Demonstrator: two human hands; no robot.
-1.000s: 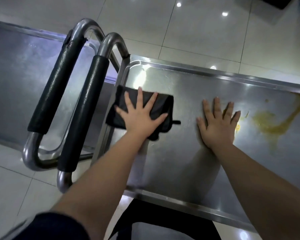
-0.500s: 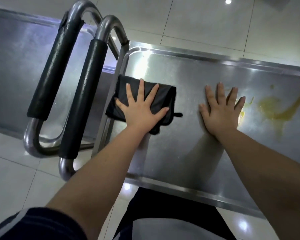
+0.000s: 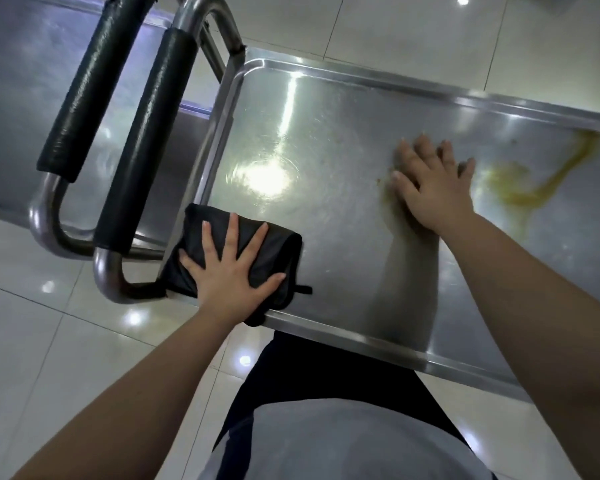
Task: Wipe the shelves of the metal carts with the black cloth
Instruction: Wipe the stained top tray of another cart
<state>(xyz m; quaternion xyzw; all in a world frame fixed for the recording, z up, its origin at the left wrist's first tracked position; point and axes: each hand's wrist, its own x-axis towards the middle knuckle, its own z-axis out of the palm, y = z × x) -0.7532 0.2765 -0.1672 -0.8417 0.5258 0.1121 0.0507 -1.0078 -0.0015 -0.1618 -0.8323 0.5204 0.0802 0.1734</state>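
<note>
The top shelf [image 3: 326, 140] of a steel cart fills the middle of the view. A folded black cloth [image 3: 278, 251] lies at the shelf's near left corner, partly over the rim. My left hand [image 3: 231, 271] presses flat on it with fingers spread. My right hand [image 3: 430, 188] rests flat on the bare metal further right. A yellow-brown smear [image 3: 520, 188] stains the shelf just right of that hand.
Two black-padded push handles, one [image 3: 146, 143] of this cart and one [image 3: 84, 84] of a second cart, stand at the left. The second cart's shelf [image 3: 18, 98] lies beyond them. Glossy white floor tiles [image 3: 49, 358] surround the carts.
My left hand has dragged the cloth from the far left part of the shelf toward me to the near left corner. My right hand stays planted beside the stain.
</note>
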